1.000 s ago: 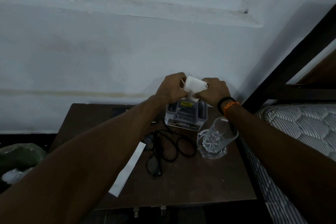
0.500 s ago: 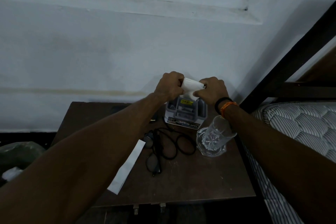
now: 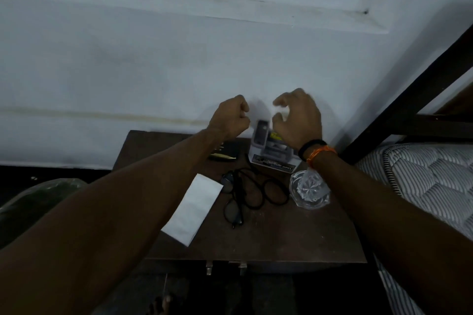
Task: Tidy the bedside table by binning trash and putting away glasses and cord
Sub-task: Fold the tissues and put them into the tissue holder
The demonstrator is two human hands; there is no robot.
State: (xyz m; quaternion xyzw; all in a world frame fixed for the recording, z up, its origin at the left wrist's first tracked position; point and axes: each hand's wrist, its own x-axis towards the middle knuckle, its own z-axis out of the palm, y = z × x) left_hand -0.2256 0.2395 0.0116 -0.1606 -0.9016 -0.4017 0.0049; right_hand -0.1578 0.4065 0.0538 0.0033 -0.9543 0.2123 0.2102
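Both my hands hover over the back of the dark wooden bedside table (image 3: 268, 240). My left hand (image 3: 230, 117) is a closed fist with nothing showing in it. My right hand (image 3: 298, 117) is curled, claw-like, around a blurred white paper (image 3: 278, 110) between thumb and fingers. Below them stands a small grey and white box (image 3: 271, 155). Black-framed glasses (image 3: 231, 206) lie mid-table, tangled with a looped black cord (image 3: 267, 193). A flat white paper slip (image 3: 193, 211) lies to the left of the glasses.
A cut-glass tumbler (image 3: 308, 190) stands right of the cord, under my right wrist. A dark flat object (image 3: 224, 155) lies at the back. A green-bagged bin (image 3: 33, 202) sits on the floor at left. A striped mattress (image 3: 430, 176) and a dark bed frame (image 3: 409, 100) border the right.
Both hands held one white paper together above the box. They have since moved apart; the paper now shows only as a blur in my right hand, and my left is a fist.
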